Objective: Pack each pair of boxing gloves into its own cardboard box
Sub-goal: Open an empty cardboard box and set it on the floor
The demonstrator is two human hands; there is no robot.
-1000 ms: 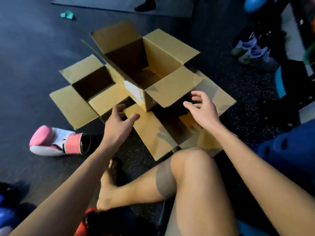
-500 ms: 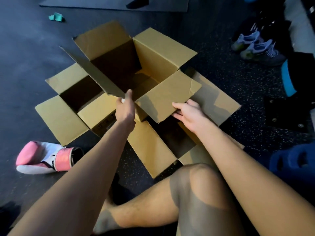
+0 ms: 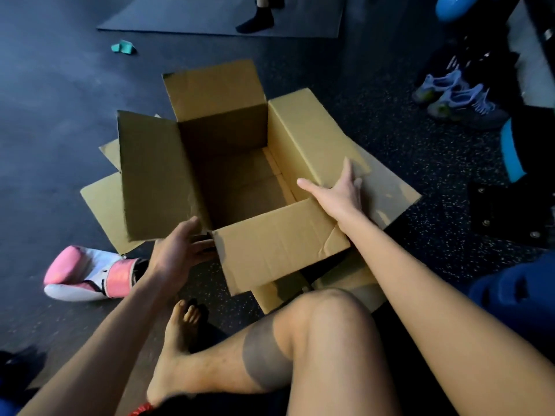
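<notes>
An open, empty cardboard box (image 3: 279,250) is in front of my knee, flaps up, over two other open boxes: the left box (image 3: 100,202) and the right box (image 3: 393,199). My left hand (image 3: 180,250) grips its near left corner from below. My right hand (image 3: 341,195) clasps the right wall, thumb inside the rim, fingers spread on the outer flap. A pink and white boxing glove (image 3: 87,274) lies on the floor to the left, apart from the boxes. A red item (image 3: 139,412) peeks in at the bottom edge.
My bare leg and foot (image 3: 180,340) lie just before the box. Blue sneakers (image 3: 456,97) and dark gear stand at the right, a blue object (image 3: 516,295) near right. A mat (image 3: 300,16) with another person's socked foot (image 3: 256,21) lies beyond, and a teal scrap (image 3: 123,47) lies on the floor.
Both hands took hold of the middle box and drew it nearer to me. Its left flap now stands upright and the empty inside faces me.
</notes>
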